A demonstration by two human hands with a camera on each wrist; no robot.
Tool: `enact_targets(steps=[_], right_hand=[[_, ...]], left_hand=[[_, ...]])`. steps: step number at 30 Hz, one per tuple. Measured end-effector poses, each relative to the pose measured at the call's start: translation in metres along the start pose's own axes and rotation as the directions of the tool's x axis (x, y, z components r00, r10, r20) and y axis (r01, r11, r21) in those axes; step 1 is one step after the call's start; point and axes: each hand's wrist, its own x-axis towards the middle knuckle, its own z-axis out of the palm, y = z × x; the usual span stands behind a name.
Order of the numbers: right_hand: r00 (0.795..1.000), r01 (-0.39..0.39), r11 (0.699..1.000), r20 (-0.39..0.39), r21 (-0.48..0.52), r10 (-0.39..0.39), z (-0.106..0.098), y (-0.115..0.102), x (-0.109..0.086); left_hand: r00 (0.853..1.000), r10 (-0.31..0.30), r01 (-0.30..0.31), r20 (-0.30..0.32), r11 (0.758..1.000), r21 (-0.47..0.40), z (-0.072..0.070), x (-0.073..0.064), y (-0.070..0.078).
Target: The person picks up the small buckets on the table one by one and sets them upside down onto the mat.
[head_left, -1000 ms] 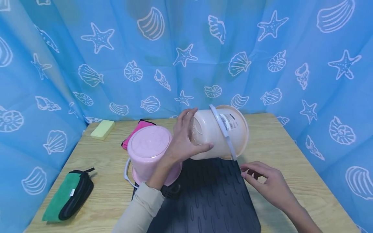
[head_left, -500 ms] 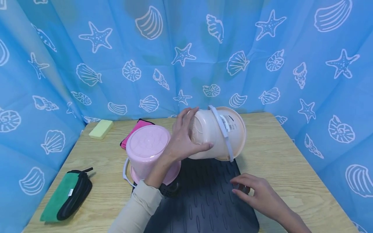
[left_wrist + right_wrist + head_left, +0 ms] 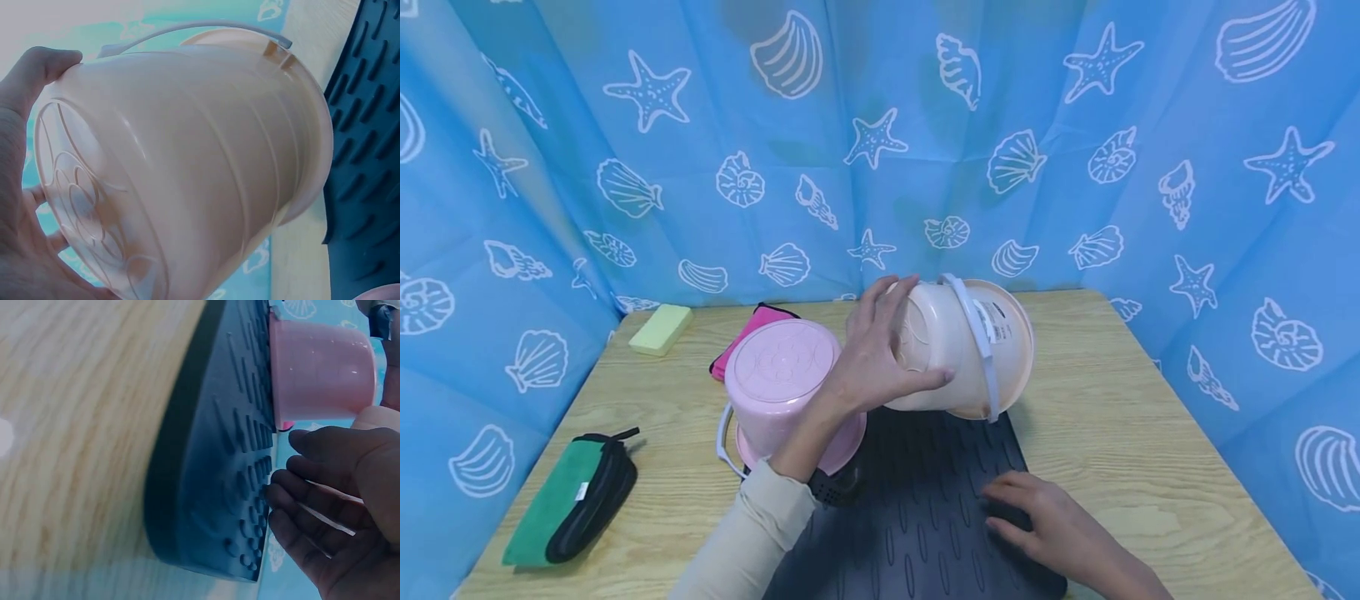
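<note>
My left hand [image 3: 883, 350] grips a cream plastic bucket [image 3: 955, 367] around its bottom end, fingers over the far side and thumb on the near side. The bucket lies tilted sideways in the air, its mouth facing right and its pale handle [image 3: 977, 342] hanging across the body. In the left wrist view the embossed flower base [image 3: 81, 194] of the bucket faces my palm. Over the right part of a black ridged mat [image 3: 917, 517] is my right hand [image 3: 1052, 525], holding nothing, with fingers loosely bent. A pink bucket [image 3: 782, 375] stands upside down on the mat's far left corner.
A yellow sponge [image 3: 660, 329] lies at the table's back left. Behind the pink bucket is a folded pink cloth [image 3: 752, 333]. A green and black cloth bundle [image 3: 568, 504] lies at the left. A blue shell-patterned curtain [image 3: 880, 150] surrounds the wooden table [image 3: 1135, 400].
My right hand has moved left and toward me, from beside the cream bucket's rim to over the mat. The cream bucket stays in my left hand, its mouth end slightly lower.
</note>
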Motion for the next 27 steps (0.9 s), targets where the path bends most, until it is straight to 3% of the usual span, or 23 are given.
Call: enact_targets(steps=[8, 27], right_hand=[[0.998, -0.03, 0.998, 0.049, -0.06, 0.033, 0.004, 0.003, 0.0], [0.997, 0.001, 1.0, 0.081, -0.026, 0.001, 0.015, 0.007, 0.001]], left_hand=[[0.998, -0.026, 0.023, 0.06, 0.998, 0.051, -0.004, 0.003, 0.005], [0.992, -0.049, 0.036, 0.112, 0.993, 0.113, -0.005, 0.009, 0.005]])
